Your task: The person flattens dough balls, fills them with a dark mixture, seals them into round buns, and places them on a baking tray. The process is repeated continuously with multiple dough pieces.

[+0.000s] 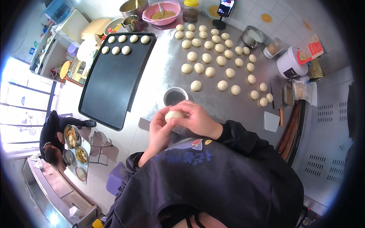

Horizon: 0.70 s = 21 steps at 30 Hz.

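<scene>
Between my two hands, just past the apron's front, is a pale dough ball [174, 116]. My left hand [160, 129] cups it from the left side, and my right hand [198, 118] curls around its right side with fingertips on top. Right behind my fingers stands a small white bowl [185, 91] of dark fine filling or seeds; my fingers hide its near edge. Farther off, several round dough balls [210, 71] lie in loose rows on the metal worktable [174, 78]. On the left, a black baking tray [111, 85] bears several dough balls [125, 50] at its far end.
A pink basin [178, 12], a lidded jar [190, 12] and a phone on a stand [219, 23] line the back. To the right are a metal pot [252, 37], a white bucket [289, 61] and a white scraper [271, 121]. A person [51, 139] sits at a food-laden table, lower left.
</scene>
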### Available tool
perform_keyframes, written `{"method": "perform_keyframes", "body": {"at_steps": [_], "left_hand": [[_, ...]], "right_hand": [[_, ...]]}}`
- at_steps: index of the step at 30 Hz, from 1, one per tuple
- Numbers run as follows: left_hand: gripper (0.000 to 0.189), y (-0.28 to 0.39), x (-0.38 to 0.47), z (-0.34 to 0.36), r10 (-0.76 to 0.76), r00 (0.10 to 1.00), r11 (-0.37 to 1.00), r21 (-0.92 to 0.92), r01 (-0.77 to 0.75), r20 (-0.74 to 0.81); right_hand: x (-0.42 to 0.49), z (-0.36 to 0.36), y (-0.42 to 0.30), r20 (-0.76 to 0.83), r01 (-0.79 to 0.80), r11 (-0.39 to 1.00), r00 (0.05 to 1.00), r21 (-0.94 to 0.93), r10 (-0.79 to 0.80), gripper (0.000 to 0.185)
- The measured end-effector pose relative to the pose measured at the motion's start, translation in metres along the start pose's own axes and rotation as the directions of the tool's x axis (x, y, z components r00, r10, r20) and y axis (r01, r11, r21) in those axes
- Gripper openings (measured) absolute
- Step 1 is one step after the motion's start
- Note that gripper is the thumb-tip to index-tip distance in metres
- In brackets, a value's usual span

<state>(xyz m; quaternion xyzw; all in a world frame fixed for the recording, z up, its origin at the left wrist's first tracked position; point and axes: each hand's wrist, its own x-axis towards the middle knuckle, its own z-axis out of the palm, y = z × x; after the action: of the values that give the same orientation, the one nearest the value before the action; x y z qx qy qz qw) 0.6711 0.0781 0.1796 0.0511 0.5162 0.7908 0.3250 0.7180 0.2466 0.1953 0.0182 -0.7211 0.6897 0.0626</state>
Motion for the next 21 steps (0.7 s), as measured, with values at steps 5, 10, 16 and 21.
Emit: {"method": "perform_keyframes", "body": {"at_steps": [5, 10, 16, 21], "left_hand": [[0.040, -0.008, -0.036, 0.022, 0.021, 0.999, 0.990, -0.139, -0.028, -0.049], [0.032, -0.006, -0.068, 0.025, 0.171, 0.981, 0.924, 0.362, -0.127, -0.092], [0.038, -0.027, -0.081, 0.036, 0.116, 0.983, 0.988, -0.086, -0.129, -0.144], [0.031, -0.013, -0.086, 0.031, 0.198, 0.936, 0.968, 0.209, -0.140, -0.290]], "right_hand": [[-0.032, -0.009, -0.032, -0.008, -0.125, 0.989, 0.992, 0.078, 0.126, 0.023], [-0.052, 0.000, -0.035, 0.095, 0.080, 0.994, 0.993, -0.074, -0.072, 0.025], [-0.055, 0.005, -0.021, -0.107, 0.052, 0.997, 0.993, -0.048, -0.057, 0.023], [-0.059, 0.022, -0.037, 0.018, 0.129, 0.979, 0.991, 0.155, -0.134, 0.024]]}}
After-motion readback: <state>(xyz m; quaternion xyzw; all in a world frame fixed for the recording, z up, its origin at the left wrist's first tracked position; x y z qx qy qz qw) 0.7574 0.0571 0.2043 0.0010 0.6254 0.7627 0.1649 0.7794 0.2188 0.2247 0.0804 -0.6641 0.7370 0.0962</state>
